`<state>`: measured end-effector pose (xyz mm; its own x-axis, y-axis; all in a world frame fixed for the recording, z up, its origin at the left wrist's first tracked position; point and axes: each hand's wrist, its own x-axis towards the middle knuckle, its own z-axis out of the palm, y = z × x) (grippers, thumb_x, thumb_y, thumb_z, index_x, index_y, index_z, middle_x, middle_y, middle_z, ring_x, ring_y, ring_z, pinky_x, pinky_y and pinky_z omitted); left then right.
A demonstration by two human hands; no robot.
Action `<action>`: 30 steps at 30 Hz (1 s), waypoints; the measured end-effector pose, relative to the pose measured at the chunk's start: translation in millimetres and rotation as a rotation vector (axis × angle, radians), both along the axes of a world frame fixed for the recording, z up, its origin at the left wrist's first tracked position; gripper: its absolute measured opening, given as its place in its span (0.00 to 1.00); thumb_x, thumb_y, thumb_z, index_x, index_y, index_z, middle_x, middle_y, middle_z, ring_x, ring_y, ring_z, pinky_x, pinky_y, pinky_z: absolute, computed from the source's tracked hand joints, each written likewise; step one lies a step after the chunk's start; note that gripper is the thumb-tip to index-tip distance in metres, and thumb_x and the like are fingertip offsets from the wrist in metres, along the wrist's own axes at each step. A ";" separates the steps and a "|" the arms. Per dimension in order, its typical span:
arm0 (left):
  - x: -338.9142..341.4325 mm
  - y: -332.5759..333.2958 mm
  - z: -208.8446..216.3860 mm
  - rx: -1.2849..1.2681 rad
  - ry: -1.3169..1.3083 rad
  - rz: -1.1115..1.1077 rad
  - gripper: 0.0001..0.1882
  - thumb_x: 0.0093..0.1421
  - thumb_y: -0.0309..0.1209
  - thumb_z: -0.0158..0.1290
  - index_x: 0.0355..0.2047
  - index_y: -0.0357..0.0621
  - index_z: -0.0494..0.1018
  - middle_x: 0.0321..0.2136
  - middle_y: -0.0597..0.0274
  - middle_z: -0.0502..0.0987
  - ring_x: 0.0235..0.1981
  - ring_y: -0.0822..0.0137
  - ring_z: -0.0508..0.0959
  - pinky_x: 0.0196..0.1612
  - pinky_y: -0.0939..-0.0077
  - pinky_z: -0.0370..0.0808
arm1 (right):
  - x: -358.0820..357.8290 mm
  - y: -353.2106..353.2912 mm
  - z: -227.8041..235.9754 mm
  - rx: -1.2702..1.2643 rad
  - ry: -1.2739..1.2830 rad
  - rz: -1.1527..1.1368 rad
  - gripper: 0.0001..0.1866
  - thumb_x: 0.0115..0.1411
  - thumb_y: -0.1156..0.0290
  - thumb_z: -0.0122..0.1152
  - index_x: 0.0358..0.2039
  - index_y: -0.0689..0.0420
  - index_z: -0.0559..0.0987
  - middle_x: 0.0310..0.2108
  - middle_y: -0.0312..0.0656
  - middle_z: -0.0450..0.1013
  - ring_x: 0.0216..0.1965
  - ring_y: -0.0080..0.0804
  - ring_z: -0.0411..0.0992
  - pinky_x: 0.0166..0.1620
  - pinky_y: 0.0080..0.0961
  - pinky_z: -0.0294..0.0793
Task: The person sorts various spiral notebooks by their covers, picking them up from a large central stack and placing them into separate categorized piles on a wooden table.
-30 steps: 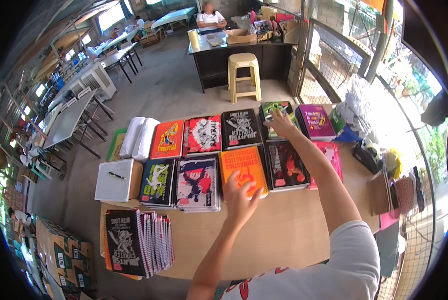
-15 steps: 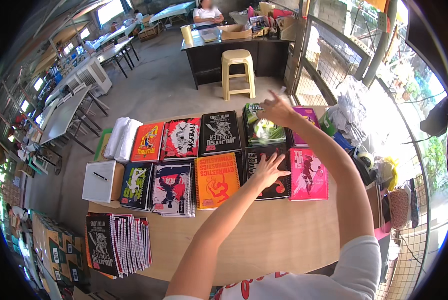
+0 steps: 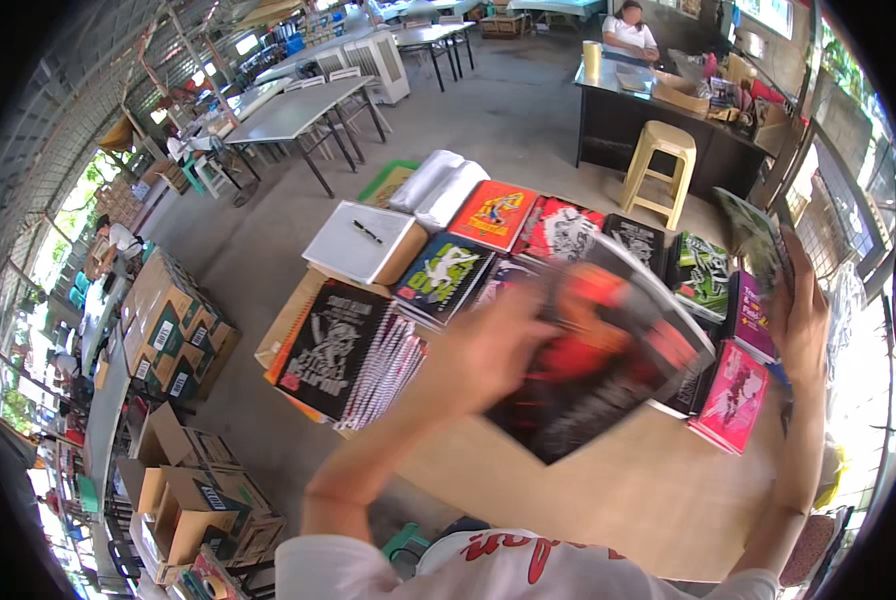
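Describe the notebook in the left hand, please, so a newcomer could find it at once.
Start at the tan table and find the left hand above it. It holds a black notebook with a blurred red-orange picture, raised, unlike the notebooks lying on the table.

Bright daylight glare, motion-blurred notebook (image 3: 598,350)

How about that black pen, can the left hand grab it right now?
Probably not right away: the left hand seems busy gripping a black-and-red notebook. Nothing covers the pen, though, so with the hand free, it looks easy to get at.
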<state>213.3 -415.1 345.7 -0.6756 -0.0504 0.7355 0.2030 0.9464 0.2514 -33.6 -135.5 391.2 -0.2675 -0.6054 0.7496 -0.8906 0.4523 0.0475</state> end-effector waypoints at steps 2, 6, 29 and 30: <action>76.6 -55.3 37.7 0.394 -0.148 0.307 0.24 0.61 0.34 0.52 0.57 0.42 0.66 0.44 0.46 0.77 0.41 0.55 0.80 0.42 0.66 0.76 | 48.6 -52.2 2.7 -0.242 -0.146 0.161 0.24 0.60 0.82 0.48 0.59 0.66 0.63 0.59 0.52 0.63 0.52 0.44 0.71 0.56 0.29 0.69; 177.8 -181.1 0.0 0.347 -0.383 0.434 0.25 0.63 0.35 0.51 0.59 0.42 0.64 0.44 0.45 0.77 0.44 0.57 0.78 0.49 0.70 0.72 | 172.0 -168.0 0.4 -0.705 -0.917 0.551 0.30 0.58 0.79 0.54 0.62 0.61 0.61 0.54 0.46 0.66 0.48 0.31 0.68 0.53 0.23 0.66; -99.6 157.2 -102.4 0.281 -0.829 -0.984 0.26 0.53 0.30 0.58 0.55 0.45 0.70 0.54 0.51 0.70 0.58 0.53 0.66 0.61 0.63 0.61 | -196.8 120.5 -243.8 -0.187 -0.716 -0.936 0.23 0.51 0.66 0.59 0.49 0.59 0.73 0.52 0.63 0.64 0.53 0.62 0.63 0.52 0.48 0.70; -136.7 189.5 -137.6 0.284 -0.827 -0.986 0.26 0.53 0.30 0.58 0.55 0.45 0.70 0.54 0.51 0.70 0.58 0.53 0.66 0.61 0.63 0.61 | -227.4 144.1 -249.7 -0.112 -0.828 -0.981 0.21 0.52 0.66 0.56 0.47 0.59 0.74 0.52 0.64 0.63 0.53 0.64 0.62 0.52 0.48 0.70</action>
<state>76.6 -225.6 208.1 -0.7599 0.6358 0.1351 0.4640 0.3850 0.7978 -261.0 8.6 141.4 -0.9698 0.1632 0.1815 0.0691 0.8969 -0.4369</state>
